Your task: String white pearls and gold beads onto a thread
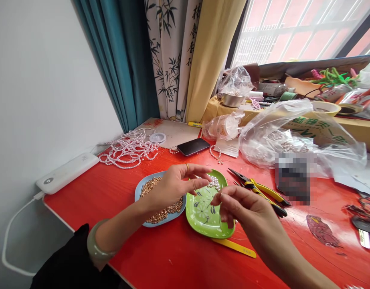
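Observation:
My left hand reaches over the plates, its thumb and fingers stretched out with a gap between them. Under it lies a blue plate full of gold beads. White pearl beads sit at the far end of a green flowered plate, close to my left fingertips. Above this plate's right side, my right hand is closed in a pinch with the fingers curled. What it pinches is too small to make out.
Yellow-black pliers lie right of the plates; a yellow strip lies in front. Behind are pearl strands, a phone and a plastic bag. A white power bank rests at the table's left edge.

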`<state>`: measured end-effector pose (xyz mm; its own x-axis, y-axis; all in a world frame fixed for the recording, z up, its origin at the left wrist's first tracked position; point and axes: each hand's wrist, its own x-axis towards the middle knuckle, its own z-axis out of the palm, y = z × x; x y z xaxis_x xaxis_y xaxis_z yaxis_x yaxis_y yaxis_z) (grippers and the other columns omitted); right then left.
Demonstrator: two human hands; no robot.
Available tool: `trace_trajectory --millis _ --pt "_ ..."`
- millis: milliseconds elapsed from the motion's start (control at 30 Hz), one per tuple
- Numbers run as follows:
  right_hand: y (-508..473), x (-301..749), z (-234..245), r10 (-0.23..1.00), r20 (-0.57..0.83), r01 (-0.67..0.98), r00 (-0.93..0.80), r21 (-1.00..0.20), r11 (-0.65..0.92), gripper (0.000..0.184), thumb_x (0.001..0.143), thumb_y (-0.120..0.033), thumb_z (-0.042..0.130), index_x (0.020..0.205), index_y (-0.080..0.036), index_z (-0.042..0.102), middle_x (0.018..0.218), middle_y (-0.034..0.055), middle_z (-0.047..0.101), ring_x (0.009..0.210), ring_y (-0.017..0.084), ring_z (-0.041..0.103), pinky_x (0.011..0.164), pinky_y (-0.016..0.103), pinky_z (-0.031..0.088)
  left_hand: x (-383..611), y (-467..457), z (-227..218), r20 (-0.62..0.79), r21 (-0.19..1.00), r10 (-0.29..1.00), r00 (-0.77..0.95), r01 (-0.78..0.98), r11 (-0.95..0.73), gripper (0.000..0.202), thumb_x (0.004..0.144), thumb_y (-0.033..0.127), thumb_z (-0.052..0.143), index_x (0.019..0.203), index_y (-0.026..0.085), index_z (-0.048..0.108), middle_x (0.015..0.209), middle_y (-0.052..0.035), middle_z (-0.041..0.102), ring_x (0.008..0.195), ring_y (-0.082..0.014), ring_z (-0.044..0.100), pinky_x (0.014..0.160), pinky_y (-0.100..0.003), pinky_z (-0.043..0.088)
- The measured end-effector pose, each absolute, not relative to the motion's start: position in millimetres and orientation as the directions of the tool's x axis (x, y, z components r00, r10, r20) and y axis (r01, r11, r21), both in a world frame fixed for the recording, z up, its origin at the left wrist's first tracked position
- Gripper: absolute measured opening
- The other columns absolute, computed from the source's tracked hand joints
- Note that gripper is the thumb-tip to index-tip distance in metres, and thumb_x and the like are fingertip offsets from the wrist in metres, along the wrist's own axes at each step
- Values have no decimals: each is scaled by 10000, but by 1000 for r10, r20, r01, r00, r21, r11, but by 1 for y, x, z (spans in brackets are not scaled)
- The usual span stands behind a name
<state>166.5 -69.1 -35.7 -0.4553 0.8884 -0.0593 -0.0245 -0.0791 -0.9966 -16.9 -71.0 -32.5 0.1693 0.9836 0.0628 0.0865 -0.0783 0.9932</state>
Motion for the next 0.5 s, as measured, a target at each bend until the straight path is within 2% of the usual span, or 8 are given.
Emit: trace_trajectory --millis 33,100,133,267,367,500 --pt "-66 169 -34 900 -29 -33 -436 -998 -49 222 777 -381 644 720 -167 639 539 -21 556 479 73 489 451 179 398 -19 -67 -35 103 960 985 138 245 -135 297 798 298 611 1064 166 625 976 -59 685 824 -144 620 658 -236 498" --pt "-61 175 -28 919 34 -55 -393 -998 13 205 782 -372 642 733 -173 646 599 -4 600 501 76 525 463 179 425 -21 -60 -42 177 770 976 124 600 -216 252 843 295 552 1030 147 635 962 -69 693 848 -155 625 720 -265 498" --pt "-59 177 -25 925 60 -64 -375 -997 39 193 777 -363 650 730 -177 646 629 0 615 518 76 542 474 175 439 -22 -56 -44 192 702 973 130 674 -229 226 848 272 543 996 137 649 957 -79 694 858 -169 622 748 -289 492" --pt "-56 185 -14 932 169 -110 -320 -984 140 112 766 -307 673 805 -207 642 685 -5 667 550 71 589 498 156 477 -17 -50 -53 201 523 953 225 798 -299 193 853 193 516 941 137 679 914 -96 686 900 -220 584 816 -375 452" --pt "-58 189 -10 927 229 -121 -297 -972 202 136 787 -295 654 908 -233 643 683 -9 680 544 73 600 484 152 484 -5 -50 -58 169 403 928 332 836 -373 204 849 156 500 955 172 673 899 -78 672 907 -223 565 772 -352 460" --pt "-60 193 -8 941 212 -56 -265 -977 205 108 779 -302 661 863 -234 667 674 -8 673 528 75 591 448 154 472 15 -53 -65 136 267 906 400 866 -422 259 853 108 456 1052 152 617 1036 -116 617 971 -250 529 711 -338 471"
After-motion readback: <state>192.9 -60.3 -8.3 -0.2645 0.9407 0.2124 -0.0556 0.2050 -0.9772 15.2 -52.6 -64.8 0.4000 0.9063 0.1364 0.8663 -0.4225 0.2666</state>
